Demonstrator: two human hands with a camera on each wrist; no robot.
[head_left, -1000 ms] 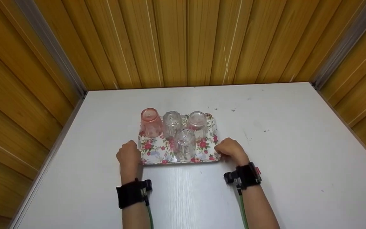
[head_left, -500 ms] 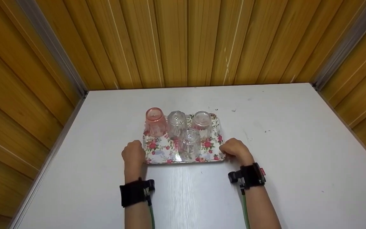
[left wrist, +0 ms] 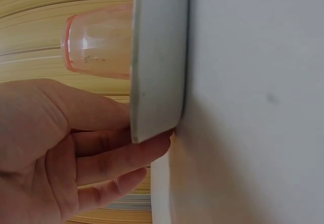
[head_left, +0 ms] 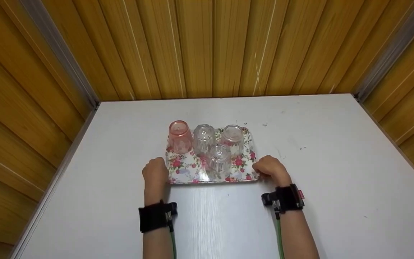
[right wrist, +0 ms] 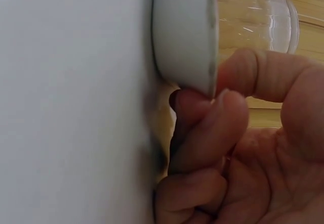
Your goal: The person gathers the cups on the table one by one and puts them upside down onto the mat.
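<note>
A floral tray stands at the middle of the white table, carrying several upside-down glasses. At its left back is a pink glass; beside it stand a faceted clear glass and another clear glass. One more clear glass is placed nearer the front. My left hand grips the tray's left edge, thumb at the rim and fingers beneath. On the opposite side my right hand pinches the rim between thumb and curled fingers. In both wrist views the tray's underside lies right at the tabletop.
The white table extends on both sides of the tray, with small dark marks behind it to the right. Wood-patterned panels enclose the back and sides. Black wrist straps with cameras and green cables run along both forearms.
Both hands have moved the tray to the right across the table, with a very slight shift toward the back. The glasses keep their places on it, and both grips look the same.
</note>
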